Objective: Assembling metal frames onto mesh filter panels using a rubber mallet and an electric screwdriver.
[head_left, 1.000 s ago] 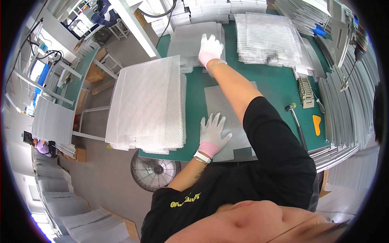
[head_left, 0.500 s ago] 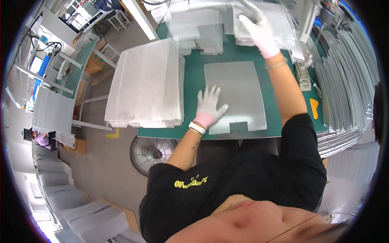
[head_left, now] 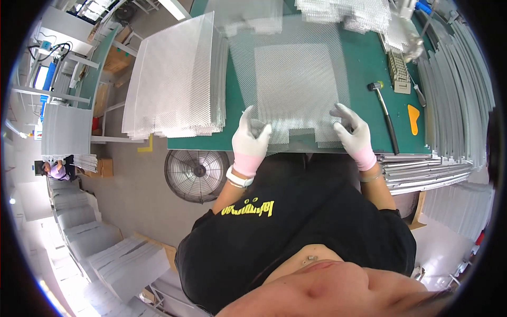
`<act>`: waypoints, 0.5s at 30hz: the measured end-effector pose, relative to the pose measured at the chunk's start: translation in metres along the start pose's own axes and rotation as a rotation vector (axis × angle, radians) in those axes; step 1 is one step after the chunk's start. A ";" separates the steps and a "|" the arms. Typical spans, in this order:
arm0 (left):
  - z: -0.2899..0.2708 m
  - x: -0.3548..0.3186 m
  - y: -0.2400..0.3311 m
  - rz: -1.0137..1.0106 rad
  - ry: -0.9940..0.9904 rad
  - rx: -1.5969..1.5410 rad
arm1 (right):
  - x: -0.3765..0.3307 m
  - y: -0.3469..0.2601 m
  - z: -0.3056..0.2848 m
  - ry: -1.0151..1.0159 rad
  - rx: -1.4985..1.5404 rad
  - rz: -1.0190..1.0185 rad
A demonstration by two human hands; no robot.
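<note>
My right hand in its white glove with a pink cuff [head_left: 355, 132] has come back from the far pile, and now a thin see-through silver mesh sheet [head_left: 290, 58] lies over the grey flat panel [head_left: 296, 90] on the green table mat [head_left: 364, 53]. My left hand in its matching glove [head_left: 251, 138] has slid from the panel's middle down to the near edge. Both hands now pinch the near edge of the mesh, fingers closed on it, one at each lower corner. To do this well, I think I should pull the mesh flat and even, and line its edges up with the panel under it, with no wrinkles. The black hammer with a long handle [head_left: 385, 113] lies just beside my right hand.
</note>
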State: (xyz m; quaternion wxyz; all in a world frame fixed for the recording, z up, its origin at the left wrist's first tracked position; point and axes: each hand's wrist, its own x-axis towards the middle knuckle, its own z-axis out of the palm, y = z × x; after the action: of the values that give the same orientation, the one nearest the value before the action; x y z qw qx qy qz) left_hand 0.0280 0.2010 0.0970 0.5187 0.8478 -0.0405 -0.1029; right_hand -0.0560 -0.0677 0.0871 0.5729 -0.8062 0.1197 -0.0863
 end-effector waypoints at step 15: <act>0.031 0.050 -0.037 0.238 0.060 0.553 | 0.018 0.041 0.018 0.164 -0.518 -0.161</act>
State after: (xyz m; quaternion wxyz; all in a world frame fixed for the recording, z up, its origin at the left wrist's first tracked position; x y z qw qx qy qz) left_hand 0.0690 0.1822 0.0442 0.2777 0.9488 -0.1504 -0.0013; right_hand -0.0381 -0.0696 0.0427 0.3276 -0.9229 0.1195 -0.1632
